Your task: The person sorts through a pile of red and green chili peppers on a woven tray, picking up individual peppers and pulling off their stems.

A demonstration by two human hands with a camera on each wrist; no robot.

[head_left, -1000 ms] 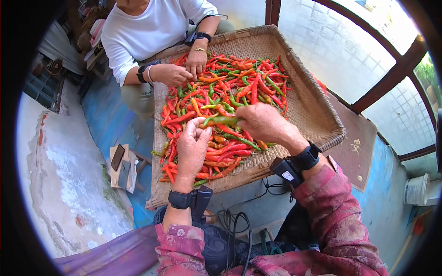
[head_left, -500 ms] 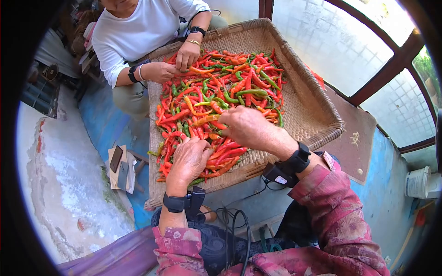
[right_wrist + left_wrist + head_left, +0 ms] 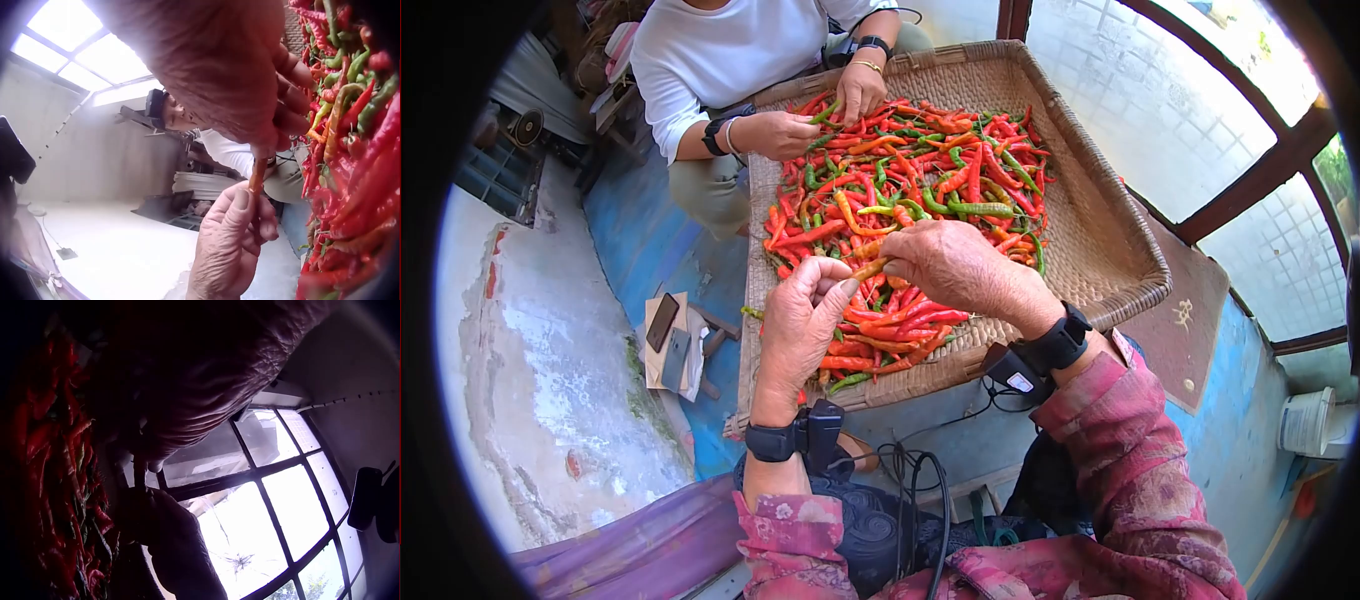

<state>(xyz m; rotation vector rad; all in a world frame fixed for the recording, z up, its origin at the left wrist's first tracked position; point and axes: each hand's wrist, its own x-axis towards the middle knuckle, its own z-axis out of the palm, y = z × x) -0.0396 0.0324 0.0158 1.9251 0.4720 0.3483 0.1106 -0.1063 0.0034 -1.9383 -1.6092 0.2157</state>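
Between my two hands is an orange-brown chili pepper (image 3: 869,269), held above the heap. My left hand (image 3: 798,325) pinches one end with thumb and forefinger, which shows closely in the right wrist view, where the same chili pepper (image 3: 257,176) points upward. The other end sits in the fingers of my right hand (image 3: 968,272), knuckles up. Below them lies a heap of red, orange and green chili peppers (image 3: 900,335) in a large woven tray (image 3: 1090,235). In the left wrist view the hands are dark against the window.
Across the tray a person in a white top (image 3: 730,55) handles chili peppers with both hands. A small stool (image 3: 712,345) with phones (image 3: 662,322) stands at the left. Black cables (image 3: 915,480) hang below the tray's near edge. A white bucket (image 3: 1305,420) is at far right.
The green chili pepper held a second ago is out of my hands. Both hands dipped to the heap, then rose with the orange-brown one. The other person now holds a green chili pepper.
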